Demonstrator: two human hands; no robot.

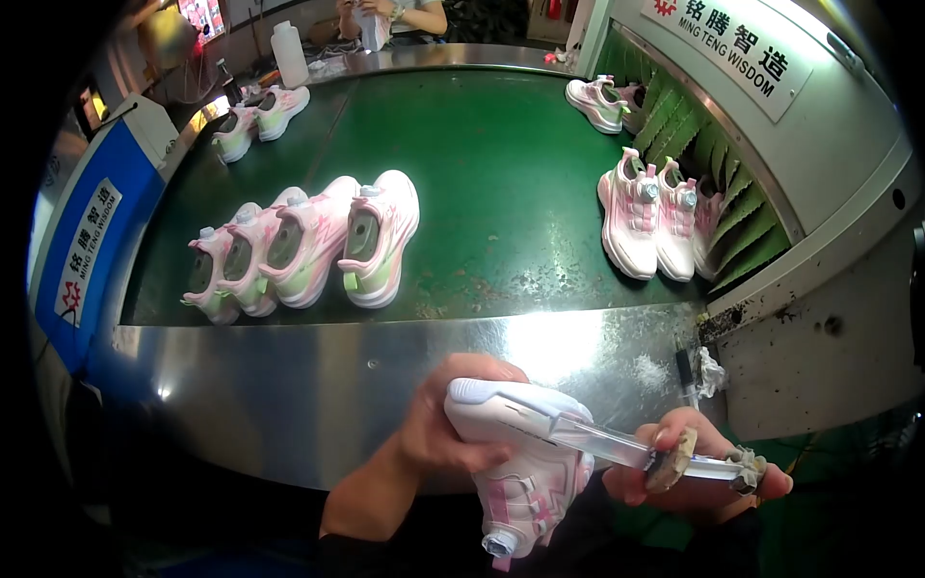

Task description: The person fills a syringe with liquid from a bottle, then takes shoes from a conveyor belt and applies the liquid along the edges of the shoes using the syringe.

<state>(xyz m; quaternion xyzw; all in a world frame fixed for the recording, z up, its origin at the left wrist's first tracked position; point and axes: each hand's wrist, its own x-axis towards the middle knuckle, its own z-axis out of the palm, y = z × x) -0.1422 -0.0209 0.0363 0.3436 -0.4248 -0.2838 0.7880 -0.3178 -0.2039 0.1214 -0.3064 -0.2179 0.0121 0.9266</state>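
Observation:
My left hand (448,414) grips a white and pink sneaker (520,433) by its side. The shoe is tilted, its sole edge facing up to the right and its dial closure pointing down toward me. Between the fingers of my right hand (689,462) is a clear flat stick (612,441) with tan, crumbly lumps around it. The stick's far end lies against the edge of the shoe's sole; its exact kind I cannot make out.
A green conveyor belt (462,241) runs behind a metal ledge (289,361). Several sneakers (381,236) stand on its left, more (631,217) near the right machine's curtain (747,236). A black pen (685,371) and crumpled tissue (711,371) lie right. Another person (414,17) sits beyond.

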